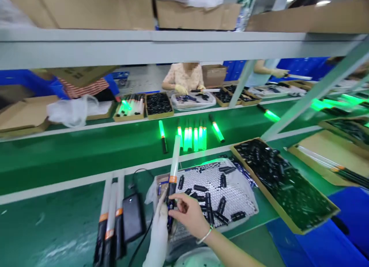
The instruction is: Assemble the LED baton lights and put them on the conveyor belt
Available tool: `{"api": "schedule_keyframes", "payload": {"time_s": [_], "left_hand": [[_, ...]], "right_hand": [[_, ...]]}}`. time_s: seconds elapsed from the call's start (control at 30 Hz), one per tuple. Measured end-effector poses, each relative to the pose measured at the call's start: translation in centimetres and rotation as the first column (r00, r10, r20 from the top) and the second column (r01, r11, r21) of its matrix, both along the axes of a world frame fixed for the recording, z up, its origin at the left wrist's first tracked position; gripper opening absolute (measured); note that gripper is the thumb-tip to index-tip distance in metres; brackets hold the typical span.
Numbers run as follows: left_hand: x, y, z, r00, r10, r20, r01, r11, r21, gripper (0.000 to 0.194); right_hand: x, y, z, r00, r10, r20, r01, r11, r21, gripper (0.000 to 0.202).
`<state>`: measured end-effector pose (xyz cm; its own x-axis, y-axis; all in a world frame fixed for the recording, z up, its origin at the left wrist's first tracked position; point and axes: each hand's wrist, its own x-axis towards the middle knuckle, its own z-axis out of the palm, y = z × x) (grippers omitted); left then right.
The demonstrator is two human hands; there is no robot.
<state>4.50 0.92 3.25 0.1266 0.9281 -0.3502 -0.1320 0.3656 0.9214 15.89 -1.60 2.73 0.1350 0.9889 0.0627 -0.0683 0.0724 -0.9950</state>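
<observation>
Two hands were on the light stick [172, 179] above the plastic-lined tray [256, 206]: my white-gloved left hand [160, 224] gripped its black handle, frosted tube tilted up; my bare right hand [192, 216] sat curled, thumb and forefinger parted, tips against it.

Light stick [174, 163]: lower handle partly hidden by left hand [159, 221] and right hand [190, 212]. Right forearm [230, 255] cut off by bottom edge. Black parts [265, 163] in right-hand tray [320, 221] run together (no count possible). Display [130, 200] on black device [133, 221] too small to read. Upper carton [115, 11] cropped at top.
</observation>
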Motion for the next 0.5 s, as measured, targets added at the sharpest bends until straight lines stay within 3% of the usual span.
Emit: {"api": "schedule_keyframes", "payload": {"time_s": [0.1,0.23,0.3,0.37,0.43,0.5], "left_hand": [[1.7,0.1,-0.4,0.997,-0.029,-0.065,0.029,1.000,0.000,0.057],[3.9,0.1,-1.0,0.988,-0.010,-0.152,0.007,1.000,-0.021,0.070],[5.0,0.3,-1.1,0.984,0.006,-0.176,-0.010,1.000,-0.020,0.069],[6.4,0.6,-1.0,0.981,0.025,-0.192,-0.027,1.000,-0.008,0.060],[8.0,0.8,-0.7,0.980,0.051,-0.192,-0.059,0.997,-0.040,0.050],[9.7,0.8,-0.3,0.987,0.057,-0.154,-0.078,0.988,-0.134,0.054]], "right_hand": [[3.4,-1.2,-1.3,0.995,-0.091,-0.029,0.089,0.995,-0.053,0.034],[11.2,-3.7,-5.0,0.932,-0.326,0.159,0.343,0.934,-0.095,0.037],[16.6,-4.4,-6.9,0.840,-0.423,0.340,0.479,0.872,-0.099,0.041],[22.7,-4.0,-8.4,0.660,-0.477,0.581,0.612,0.790,-0.047,0.042],[28.8,-2.5,-9.5,0.571,-0.503,0.649,0.676,0.737,-0.023,0.040],[33.9,0.0,-10.3,0.521,-0.478,0.707,0.700,0.713,-0.034,0.034]]}}
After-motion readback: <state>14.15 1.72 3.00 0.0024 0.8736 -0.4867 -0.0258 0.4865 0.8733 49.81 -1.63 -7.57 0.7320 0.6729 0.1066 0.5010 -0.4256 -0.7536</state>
